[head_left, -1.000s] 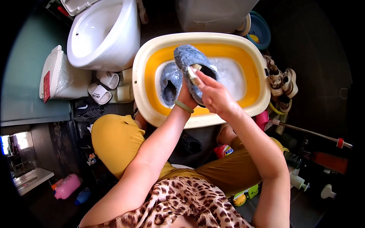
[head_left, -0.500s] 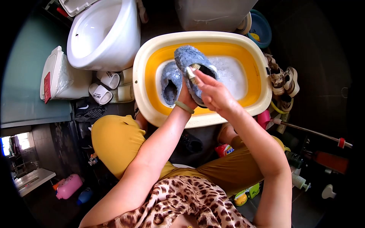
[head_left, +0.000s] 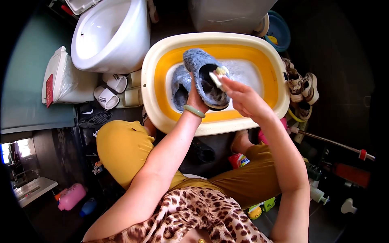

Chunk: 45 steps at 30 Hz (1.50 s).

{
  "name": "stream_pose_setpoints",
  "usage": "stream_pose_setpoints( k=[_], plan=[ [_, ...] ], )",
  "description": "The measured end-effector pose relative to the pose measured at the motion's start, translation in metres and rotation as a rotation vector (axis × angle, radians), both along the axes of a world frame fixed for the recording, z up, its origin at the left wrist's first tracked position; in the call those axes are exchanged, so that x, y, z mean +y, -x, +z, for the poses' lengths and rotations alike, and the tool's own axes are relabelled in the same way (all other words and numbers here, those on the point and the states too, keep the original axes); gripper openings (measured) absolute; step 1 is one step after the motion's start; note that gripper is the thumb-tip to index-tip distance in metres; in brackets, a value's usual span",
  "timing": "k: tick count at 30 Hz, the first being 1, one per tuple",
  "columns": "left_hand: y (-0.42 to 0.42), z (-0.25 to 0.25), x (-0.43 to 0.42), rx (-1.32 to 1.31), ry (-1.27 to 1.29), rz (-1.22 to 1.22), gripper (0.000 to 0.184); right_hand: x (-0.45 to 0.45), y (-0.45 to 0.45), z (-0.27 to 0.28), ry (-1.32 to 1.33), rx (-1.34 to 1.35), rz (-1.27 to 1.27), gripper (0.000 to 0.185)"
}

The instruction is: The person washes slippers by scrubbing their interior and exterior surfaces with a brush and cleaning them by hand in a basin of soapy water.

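Note:
My left hand [head_left: 196,96] grips a fuzzy blue-grey slipper [head_left: 197,59] from its left side and underneath, holding it over the tub. The slipper's dark opening faces up toward me. In my right hand [head_left: 245,97] is a white scrub brush [head_left: 216,79] with pale bristles, held at the right edge of the slipper's opening. A second blue-grey slipper [head_left: 180,77] sits in the tub to the left, partly hidden behind the first. The yellow and cream tub [head_left: 269,75] has whitish, sudsy water at the bottom.
A toilet [head_left: 133,44] and a white bin [head_left: 81,87] stand at the left, with white slides [head_left: 106,98] beside them. Sneakers [head_left: 310,87] lie right of the tub, near a metal pole [head_left: 324,139]. A blue basin [head_left: 279,30] is at the back right.
The held slipper has turned so its opening shows more fully. My right hand and the brush have moved right and slightly down, off the slipper's upper.

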<state>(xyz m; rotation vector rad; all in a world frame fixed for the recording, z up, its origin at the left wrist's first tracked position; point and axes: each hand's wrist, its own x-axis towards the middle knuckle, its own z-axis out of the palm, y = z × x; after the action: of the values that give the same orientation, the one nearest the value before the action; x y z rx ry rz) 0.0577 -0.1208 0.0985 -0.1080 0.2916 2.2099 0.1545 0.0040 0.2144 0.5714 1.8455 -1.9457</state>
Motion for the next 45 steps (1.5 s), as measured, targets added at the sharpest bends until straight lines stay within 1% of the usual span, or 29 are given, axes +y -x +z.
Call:
stream_pose_setpoints(
  k=[2, 3, 4, 6, 8, 10, 11, 12, 14, 16, 18, 19, 20, 22, 23, 24, 26, 28, 30, 31, 32, 34, 35, 38, 40, 41, 43, 44, 45],
  plan=[
    [-0.006, 0.008, -0.001, 0.0, 0.034, 0.004, 0.065, -0.008, 0.01, -0.008, 0.259, 0.08, -0.176, 0.047],
    [-0.01, 0.012, -0.002, -0.001, 0.069, 0.008, 0.065, -0.022, 0.017, -0.004, 0.294, 0.091, -0.275, 0.049],
    [-0.013, 0.01, -0.001, 0.042, 0.125, 0.019, 0.064, -0.032, 0.021, -0.005, 0.296, 0.09, -0.277, 0.049],
    [-0.016, 0.005, -0.001, -0.005, 0.107, 0.006, 0.047, -0.046, 0.025, -0.008, 0.428, 0.057, -0.398, 0.047],
    [-0.009, -0.001, -0.006, 0.028, 0.125, -0.003, 0.046, -0.052, 0.023, 0.001, 0.414, 0.054, -0.41, 0.049],
    [-0.005, 0.005, -0.008, 0.012, 0.226, 0.064, 0.046, -0.047, 0.018, 0.008, 0.204, 0.027, -0.144, 0.05],
    [0.0, 0.006, -0.01, 0.024, 0.226, 0.066, 0.048, -0.041, 0.01, -0.002, 0.102, 0.021, -0.039, 0.051],
    [0.007, 0.005, -0.01, 0.035, 0.229, 0.067, 0.051, -0.039, 0.002, 0.001, 0.102, 0.014, -0.031, 0.051],
    [0.01, 0.003, -0.012, 0.065, 0.118, 0.105, 0.062, -0.034, -0.013, 0.013, -0.086, -0.086, 0.152, 0.052],
    [0.01, 0.004, -0.01, 0.061, 0.145, 0.136, 0.064, -0.02, -0.019, 0.013, -0.12, -0.141, 0.2, 0.055],
    [0.003, 0.004, -0.011, 0.075, 0.164, 0.085, 0.064, -0.006, -0.02, 0.009, -0.404, -0.066, 0.325, 0.058],
    [0.0, 0.004, -0.01, 0.09, 0.181, 0.04, 0.064, -0.003, -0.021, 0.004, -0.646, 0.065, 0.388, 0.052],
    [-0.002, 0.003, -0.009, 0.092, 0.18, 0.029, 0.064, -0.002, -0.021, -0.003, -0.647, 0.063, 0.377, 0.052],
    [-0.007, -0.001, -0.003, 0.067, 0.126, -0.082, 0.064, -0.003, -0.016, -0.012, -1.167, 0.241, 0.395, 0.041],
    [-0.011, -0.005, 0.002, 0.041, 0.083, -0.108, 0.064, -0.004, -0.008, -0.011, -1.206, 0.179, 0.349, 0.03],
    [-0.015, -0.007, 0.008, 0.013, 0.041, -0.133, 0.065, -0.002, -0.003, -0.015, -1.207, 0.175, 0.34, 0.03],
    [-0.03, 0.011, 0.012, 0.075, 0.098, -0.168, 0.065, 0.005, 0.007, -0.039, -1.275, 0.214, 0.224, 0.028],
    [-0.041, 0.029, 0.008, 0.051, 0.221, -0.2, 0.064, 0.003, 0.014, -0.034, -1.255, 0.242, 0.157, 0.024],
    [-0.037, 0.018, 0.009, 0.047, 0.203, -0.154, 0.064, -0.004, 0.015, -0.021, -0.717, 0.004, 0.013, 0.027],
    [-0.03, 0.011, 0.007, 0.051, 0.177, -0.133, 0.065, -0.012, 0.007, -0.032, -0.58, 0.141, -0.039, 0.034],
    [-0.019, 0.004, 0.004, 0.053, 0.152, -0.109, 0.065, -0.018, -0.004, -0.038, -0.379, 0.16, -0.03, 0.041],
    [-0.004, 0.002, -0.002, 0.03, 0.036, -0.088, 0.068, -0.025, -0.021, -0.011, -0.263, 0.06, 0.093, 0.04],
    [-0.004, 0.005, -0.005, 0.021, 0.085, -0.064, 0.068, -0.019, -0.022, -0.005, -0.261, 0.057, 0.105, 0.04],
    [-0.014, 0.009, -0.005, 0.038, 0.182, -0.06, 0.07, -0.004, -0.022, -0.001, -0.601, -0.01, 0.219, 0.036],
    [-0.024, 0.007, -0.001, 0.041, 0.163, -0.144, 0.069, 0.004, -0.011, -0.022, -0.812, 0.1, 0.226, 0.036],
    [-0.032, 0.007, 0.003, 0.053, 0.172, -0.162, 0.068, 0.007, 0.0, -0.033, -0.815, 0.099, 0.219, 0.036],
    [-0.05, 0.012, 0.01, 0.057, 0.167, -0.232, 0.068, 0.003, 0.024, -0.048, -0.939, -0.088, 0.032, 0.038],
    [-0.056, 0.018, 0.014, 0.034, 0.214, -0.253, 0.067, -0.002, 0.027, -0.051, -0.941, -0.086, 0.033, 0.038],
    [-0.056, 0.023, 0.014, 0.019, 0.184, -0.271, 0.067, -0.008, 0.03, -0.053, -0.883, 0.056, -0.119, 0.038]
  ],
)
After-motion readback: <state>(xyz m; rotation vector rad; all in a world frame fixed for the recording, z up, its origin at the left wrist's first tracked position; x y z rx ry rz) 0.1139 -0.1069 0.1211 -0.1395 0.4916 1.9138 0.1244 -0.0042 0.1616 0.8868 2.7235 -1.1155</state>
